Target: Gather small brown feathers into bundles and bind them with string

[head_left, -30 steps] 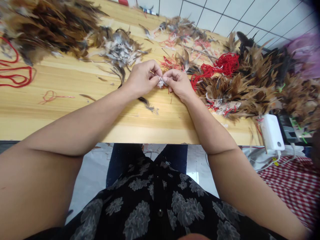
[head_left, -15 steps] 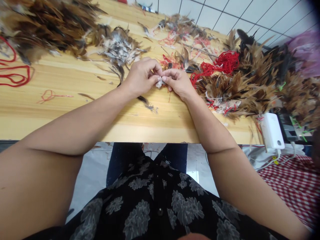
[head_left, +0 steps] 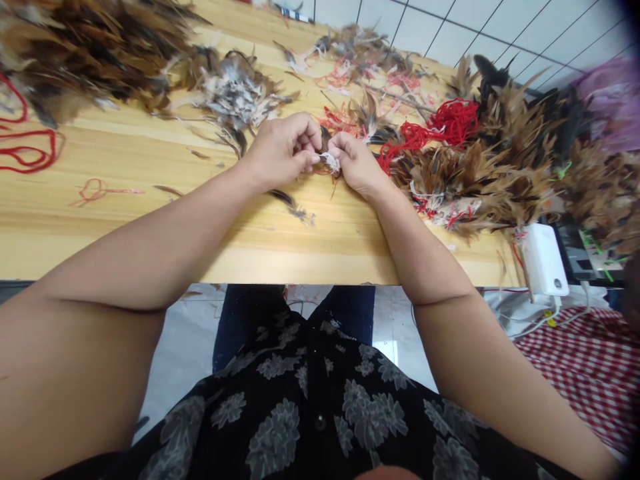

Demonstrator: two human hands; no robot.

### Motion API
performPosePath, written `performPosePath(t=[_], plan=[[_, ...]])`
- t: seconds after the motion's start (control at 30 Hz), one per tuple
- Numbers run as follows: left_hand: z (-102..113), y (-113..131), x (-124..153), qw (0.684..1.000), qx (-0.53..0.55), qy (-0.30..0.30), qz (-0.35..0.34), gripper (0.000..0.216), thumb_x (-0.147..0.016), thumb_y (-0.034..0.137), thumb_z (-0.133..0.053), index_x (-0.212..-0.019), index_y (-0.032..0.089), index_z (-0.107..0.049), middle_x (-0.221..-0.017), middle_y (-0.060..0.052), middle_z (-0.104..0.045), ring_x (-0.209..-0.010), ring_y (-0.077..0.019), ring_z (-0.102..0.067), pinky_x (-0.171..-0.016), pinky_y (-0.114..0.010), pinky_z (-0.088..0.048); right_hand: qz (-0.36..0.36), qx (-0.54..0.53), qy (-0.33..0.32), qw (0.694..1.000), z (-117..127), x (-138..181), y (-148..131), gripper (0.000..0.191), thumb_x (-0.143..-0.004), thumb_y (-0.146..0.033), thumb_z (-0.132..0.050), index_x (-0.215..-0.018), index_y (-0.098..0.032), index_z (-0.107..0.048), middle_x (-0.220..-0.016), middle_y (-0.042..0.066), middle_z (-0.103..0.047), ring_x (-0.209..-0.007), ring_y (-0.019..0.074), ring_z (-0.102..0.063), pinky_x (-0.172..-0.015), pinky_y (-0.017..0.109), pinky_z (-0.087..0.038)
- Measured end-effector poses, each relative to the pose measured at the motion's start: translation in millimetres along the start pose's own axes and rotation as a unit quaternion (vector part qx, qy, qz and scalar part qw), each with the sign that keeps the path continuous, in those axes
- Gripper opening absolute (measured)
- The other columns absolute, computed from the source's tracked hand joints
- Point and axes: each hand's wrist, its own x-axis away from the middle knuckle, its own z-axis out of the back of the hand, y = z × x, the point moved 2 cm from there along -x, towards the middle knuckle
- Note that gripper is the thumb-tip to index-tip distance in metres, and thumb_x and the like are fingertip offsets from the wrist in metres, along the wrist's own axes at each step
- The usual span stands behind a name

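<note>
Over the wooden table, my right hand [head_left: 359,168] pinches a small bundle of feathers [head_left: 331,162] whose white fluffy ends stick out toward me. Most of the bundle is hidden behind the fingers. My left hand [head_left: 286,152] sits just to its left, thumb and forefinger pressed together on what looks like a thin white strand [head_left: 323,155] at the bundle. A few dark feathers [head_left: 286,199] lie below the left hand. Behind the hands are a brown feather tuft [head_left: 369,120] and red yarn scraps [head_left: 337,123].
Brown feathers are heaped at the far left [head_left: 95,53], beside a grey-white feather pile [head_left: 237,93]. On the right lie a red yarn tangle [head_left: 453,122] and brown feather bundles [head_left: 465,177]. A white plugged-in box [head_left: 546,259] stands at the right edge. Red cord [head_left: 30,167] lies left.
My hands have moved slightly apart from touching fingertips. The white fluffy ends have shifted right with my right hand, and the white strand now shows between the hands.
</note>
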Motion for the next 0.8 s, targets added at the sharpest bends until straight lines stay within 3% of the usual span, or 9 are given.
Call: performPosePath(t=[0.2, 0.4, 0.57, 0.7, 0.8], plan=[[0, 13, 2, 0.997, -0.05, -0.056, 0.022, 0.021, -0.093, 0.009, -0.083, -0.091, 0.026, -0.07, -0.073, 0.005, -0.069, -0.074, -0.0177, -0.063, -0.078, -0.033, -0.048, 0.0, -0.007, 0.017, 1.0, 6, -7, 12, 0.03, -0.124, -0.037, -0.059, -0.097, -0.024, -0.056, -0.088, -0.004, -0.059, -0.081, 0.0112, -0.064, -0.089, 0.028, -0.066], [2, 20, 2, 0.995, -0.057, -0.081, 0.022, 0.028, -0.083, -0.006, -0.072, -0.087, 0.022, -0.067, -0.071, 0.004, -0.068, -0.067, -0.0174, -0.065, -0.075, -0.031, -0.047, -0.027, -0.036, 0.021, 0.999, 9, -7, 14, 0.032, -0.124, -0.049, -0.059, -0.106, -0.023, -0.061, -0.093, -0.003, -0.066, -0.083, 0.0107, -0.069, -0.087, 0.028, -0.067], [1, 19, 3, 0.99, -0.023, -0.101, 0.097, 0.028, -0.088, -0.008, -0.079, -0.093, 0.019, -0.072, -0.077, 0.003, -0.07, -0.069, -0.0183, -0.074, -0.082, -0.032, -0.053, -0.009, -0.055, 0.034, 0.998, 13, -3, 9, 0.026, -0.121, -0.04, -0.068, -0.103, -0.023, -0.061, -0.093, -0.005, -0.065, -0.083, 0.0083, -0.067, -0.087, 0.025, -0.063], [-2, 25, 5, 0.982, 0.005, -0.087, 0.165, 0.031, -0.091, -0.009, -0.075, -0.089, 0.021, -0.066, -0.074, 0.002, -0.069, -0.063, -0.0178, -0.068, -0.07, -0.031, -0.049, 0.005, -0.06, 0.039, 0.997, 15, 0, 4, 0.029, -0.116, -0.043, -0.078, -0.102, -0.023, -0.061, -0.094, -0.005, -0.065, -0.083, 0.0084, -0.066, -0.087, 0.024, -0.063], [-3, 27, 5, 0.98, 0.015, -0.103, 0.171, 0.032, -0.088, -0.009, -0.076, -0.087, 0.021, -0.064, -0.072, 0.003, -0.068, -0.06, -0.0156, -0.066, -0.066, -0.029, -0.048, 0.011, -0.061, 0.042, 0.997, 15, 0, 3, 0.031, -0.114, -0.044, -0.08, -0.101, -0.024, -0.061, -0.093, -0.005, -0.064, -0.085, 0.01, -0.066, -0.089, 0.027, -0.065]])
